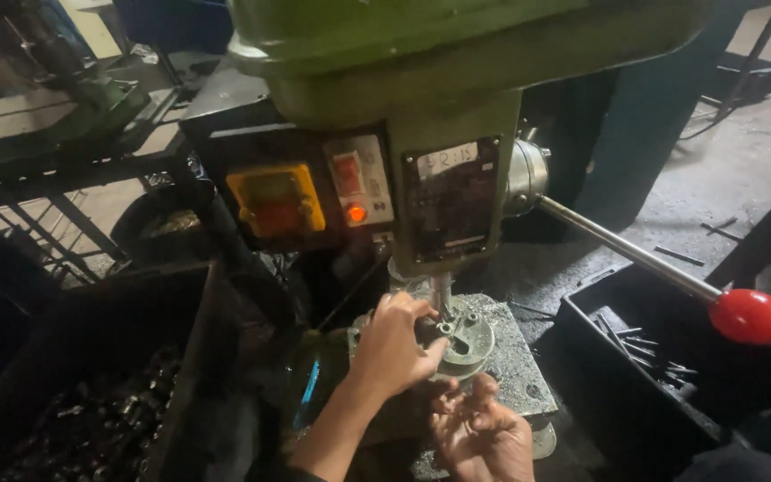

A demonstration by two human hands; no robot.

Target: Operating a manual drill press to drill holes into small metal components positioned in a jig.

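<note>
A green drill press (457,71) stands in front of me, its spindle (440,293) pointing down at a round grey metal fixture (470,344) on the chip-covered table (528,357). My left hand (393,344) reaches over the fixture and pinches a small metal part (445,327) sitting under the spindle. My right hand (482,428) is just below the fixture, palm up, fingers apart, holding nothing that I can make out.
The feed lever with a red ball knob (748,316) sticks out to the right. A black bin (653,357) with thin metal pieces sits at right. A dark crate (91,393) of small metal parts stands at left. A yellow switch box (276,200) and lit red button (356,213) face me.
</note>
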